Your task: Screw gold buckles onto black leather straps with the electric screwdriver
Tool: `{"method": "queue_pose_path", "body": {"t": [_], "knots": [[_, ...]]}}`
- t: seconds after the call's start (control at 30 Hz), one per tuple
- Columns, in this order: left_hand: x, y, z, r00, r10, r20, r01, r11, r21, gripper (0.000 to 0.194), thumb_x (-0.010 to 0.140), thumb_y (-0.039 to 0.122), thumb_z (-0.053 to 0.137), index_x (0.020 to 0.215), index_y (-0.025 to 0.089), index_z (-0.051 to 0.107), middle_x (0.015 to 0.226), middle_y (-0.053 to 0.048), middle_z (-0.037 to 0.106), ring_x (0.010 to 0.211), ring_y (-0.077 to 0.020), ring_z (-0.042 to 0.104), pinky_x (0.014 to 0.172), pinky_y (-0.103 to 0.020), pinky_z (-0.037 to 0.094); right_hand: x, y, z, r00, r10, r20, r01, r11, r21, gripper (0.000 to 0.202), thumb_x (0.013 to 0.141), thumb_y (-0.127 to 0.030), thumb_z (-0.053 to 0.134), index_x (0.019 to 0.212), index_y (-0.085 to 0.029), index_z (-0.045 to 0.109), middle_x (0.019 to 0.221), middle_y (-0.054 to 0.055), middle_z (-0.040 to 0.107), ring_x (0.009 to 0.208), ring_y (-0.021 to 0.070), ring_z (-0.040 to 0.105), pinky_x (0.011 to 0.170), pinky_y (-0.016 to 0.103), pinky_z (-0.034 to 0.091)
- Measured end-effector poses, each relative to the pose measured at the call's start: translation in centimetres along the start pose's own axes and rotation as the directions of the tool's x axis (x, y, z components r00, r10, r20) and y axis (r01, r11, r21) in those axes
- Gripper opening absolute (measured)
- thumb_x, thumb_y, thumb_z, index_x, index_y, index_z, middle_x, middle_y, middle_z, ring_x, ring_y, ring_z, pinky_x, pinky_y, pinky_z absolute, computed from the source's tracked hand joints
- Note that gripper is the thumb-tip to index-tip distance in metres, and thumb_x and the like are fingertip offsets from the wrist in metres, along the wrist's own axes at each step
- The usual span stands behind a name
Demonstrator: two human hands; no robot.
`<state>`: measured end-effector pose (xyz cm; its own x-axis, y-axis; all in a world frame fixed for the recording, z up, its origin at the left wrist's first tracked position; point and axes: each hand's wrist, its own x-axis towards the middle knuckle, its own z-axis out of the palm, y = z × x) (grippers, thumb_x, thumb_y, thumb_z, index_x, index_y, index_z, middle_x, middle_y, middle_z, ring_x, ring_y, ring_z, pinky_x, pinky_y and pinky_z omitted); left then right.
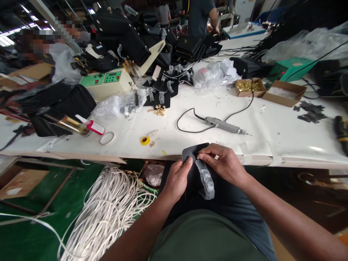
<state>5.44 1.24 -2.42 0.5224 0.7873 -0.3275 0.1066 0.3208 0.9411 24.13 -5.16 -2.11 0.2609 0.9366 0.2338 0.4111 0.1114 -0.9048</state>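
A black flat piece (pixel 190 151) with rounded corners rests over my lap at the table's front edge. My left hand (pixel 178 177) grips its left side, thumb on top. At its upper part, my right hand (pixel 219 161) pinches a tiny gold-coloured fitting (pixel 198 157) between thumb and forefinger. From just below that fitting a strip wrapped in clear plastic (pixel 206 181) hangs down. A grey electric screwdriver (pixel 225 125) lies on the white table beyond my hands, its bit pointing right.
On the white table (pixel 130 145) are gold fittings (pixel 160 110), yellow tape (pixel 145 140), a red-labelled bottle (pixel 95 127), a box of gold parts (pixel 250 88) and a control machine (pixel 108 81). Coiled white cord (pixel 108 214) lies below left. A person (pixel 201 18) stands behind the black bags.
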Motion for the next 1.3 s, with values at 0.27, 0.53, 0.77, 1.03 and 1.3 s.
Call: {"method": "queue_pose_path", "body": {"t": [0.27,0.53,0.77,1.03,1.3], "knots": [[0.4,0.7,0.3,1.0,-0.019,-0.018,0.014,0.971,-0.24,0.043,0.087,0.053,0.079,0.113,0.019,0.081,0.114,-0.007,0.082,0.115,-0.0304,0.073,0.105,-0.04,0.055,-0.6,0.5,-0.4,0.937,0.167,-0.306,-0.165,0.986,0.034,0.041,0.087,-0.052,0.079,0.115,-0.024,0.075,0.097,0.005,0.07,0.073,0.0168,0.061,0.066,0.032,0.054],[0.4,2.0,0.1,0.983,-0.075,0.17,0.136,0.915,-0.381,0.047,0.086,0.054,0.079,0.115,0.017,0.08,0.111,-0.01,0.082,0.12,-0.0361,0.072,0.108,-0.05,0.054,0.1,-0.8,0.0,0.814,0.577,-0.067,-0.408,0.651,0.64,0.048,0.075,-0.056,0.087,0.071,-0.022,0.055,0.059,-0.005,0.052,0.049,0.0103,0.042,0.044,0.023,0.033],[-0.8,0.5,0.4,0.963,-0.191,0.191,0.245,0.917,-0.315,0.043,0.075,0.045,0.091,0.102,0.013,0.081,0.093,-0.01,0.083,0.087,-0.0307,0.079,0.087,-0.043,0.061,2.3,0.9,0.7,0.786,0.6,-0.147,-0.366,0.643,0.672,0.036,0.082,-0.054,0.079,0.091,-0.023,0.063,0.077,0.001,0.067,0.065,0.0184,0.061,0.06,0.031,0.052],[0.0,1.8,0.6,0.991,-0.129,0.048,0.136,0.878,-0.458,0.047,0.079,0.044,0.088,0.111,0.011,0.078,0.099,-0.012,0.083,0.088,-0.0274,0.079,0.082,-0.037,0.061,-3.4,-1.2,-0.6,0.927,-0.205,-0.315,0.142,0.967,-0.212,0.019,0.092,-0.037,0.079,0.104,-0.023,0.074,0.095,0.005,0.07,0.086,0.0203,0.065,0.08,0.037,0.055],[-0.2,1.1,0.8,0.997,-0.007,-0.082,-0.012,0.971,-0.239,0.042,0.084,0.053,0.082,0.101,0.015,0.077,0.089,-0.003,0.078,0.08,-0.0185,0.07,0.074,-0.027,0.053,-4.1,-1.6,0.1,0.943,-0.329,-0.054,0.271,0.85,-0.452,0.019,0.093,-0.035,0.08,0.105,-0.02,0.077,0.093,0.007,0.072,0.086,0.0214,0.064,0.08,0.04,0.046]]}}
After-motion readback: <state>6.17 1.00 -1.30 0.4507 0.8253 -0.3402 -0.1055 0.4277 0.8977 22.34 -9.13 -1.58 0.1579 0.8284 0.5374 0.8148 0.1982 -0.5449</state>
